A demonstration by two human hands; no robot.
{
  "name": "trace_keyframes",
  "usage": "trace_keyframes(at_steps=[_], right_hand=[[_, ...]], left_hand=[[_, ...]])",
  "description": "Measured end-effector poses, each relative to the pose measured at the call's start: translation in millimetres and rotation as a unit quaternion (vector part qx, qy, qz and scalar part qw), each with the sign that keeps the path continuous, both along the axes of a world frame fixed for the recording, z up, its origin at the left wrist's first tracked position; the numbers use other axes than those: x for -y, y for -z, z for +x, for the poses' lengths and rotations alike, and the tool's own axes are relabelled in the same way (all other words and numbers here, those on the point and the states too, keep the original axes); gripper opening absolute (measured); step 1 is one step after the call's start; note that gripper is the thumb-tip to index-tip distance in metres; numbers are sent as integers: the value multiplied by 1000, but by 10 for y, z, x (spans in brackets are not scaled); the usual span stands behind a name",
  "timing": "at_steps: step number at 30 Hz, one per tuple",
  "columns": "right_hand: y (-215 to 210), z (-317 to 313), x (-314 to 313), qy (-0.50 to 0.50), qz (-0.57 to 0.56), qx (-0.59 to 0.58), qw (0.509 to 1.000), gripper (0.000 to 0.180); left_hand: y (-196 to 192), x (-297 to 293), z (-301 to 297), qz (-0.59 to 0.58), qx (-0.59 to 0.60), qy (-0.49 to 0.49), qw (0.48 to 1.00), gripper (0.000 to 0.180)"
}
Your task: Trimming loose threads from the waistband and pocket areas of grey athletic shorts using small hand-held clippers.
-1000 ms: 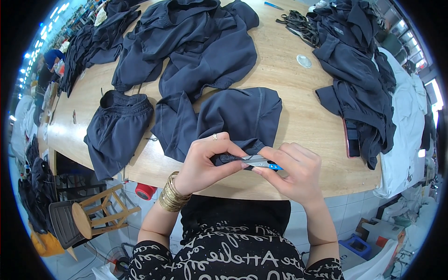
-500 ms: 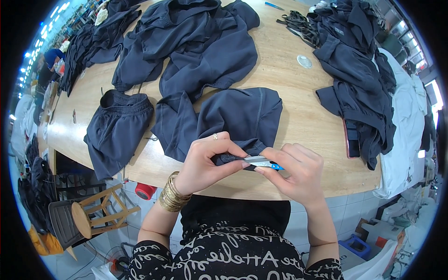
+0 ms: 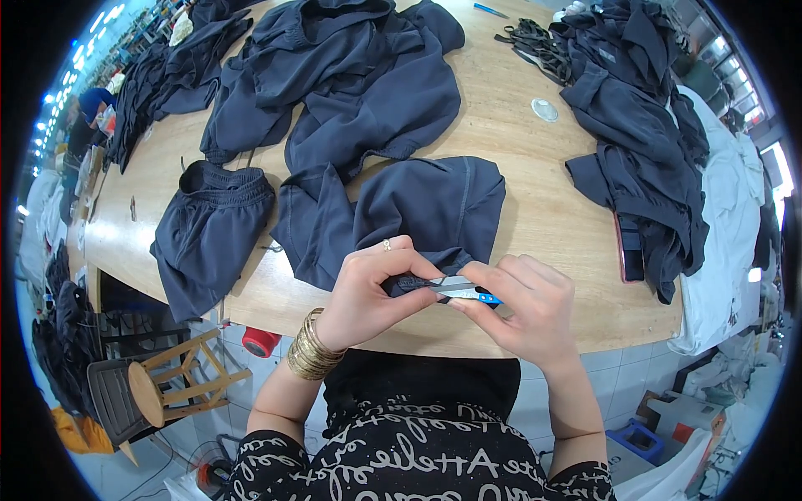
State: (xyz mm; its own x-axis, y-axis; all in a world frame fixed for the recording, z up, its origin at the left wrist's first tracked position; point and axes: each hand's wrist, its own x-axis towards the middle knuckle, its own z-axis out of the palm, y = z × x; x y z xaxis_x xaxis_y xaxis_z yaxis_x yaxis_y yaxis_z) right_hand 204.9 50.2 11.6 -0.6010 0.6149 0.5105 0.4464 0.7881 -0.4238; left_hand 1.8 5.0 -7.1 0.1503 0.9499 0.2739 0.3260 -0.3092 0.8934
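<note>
Partly within the left grip, dark garment beside snips.

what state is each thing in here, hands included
left hand, pinching the dark cloth
right hand, gripping the snips
snips, at the cloth, blades open or shut unclear
worked garment, rumpled, on the table
shorts, laid out, waistband gathered
right-hand garment pile, heaped, crumpled
phone, partly covered by that pile
cords, tangled
</note>
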Motion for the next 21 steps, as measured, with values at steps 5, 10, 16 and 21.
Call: trace_keyframes(at_steps=[5, 10, 16, 21], right_hand=[[-20, -25, 13, 2, -3, -8, 1000, 28], [-24, -31, 16, 3, -4, -9, 1000, 27], [-16, -24, 10, 6, 7, 0, 1000, 23], [-21, -48, 20, -1, -5, -16, 1000, 27]], left_hand=[[2, -4, 11, -6, 0, -1, 1000, 16], [7, -9, 15, -4, 7, -1, 1000, 16], [0, -10, 26, -3, 3, -4, 1000, 16], [17, 1, 17, -3, 5, -7, 1000, 16]])
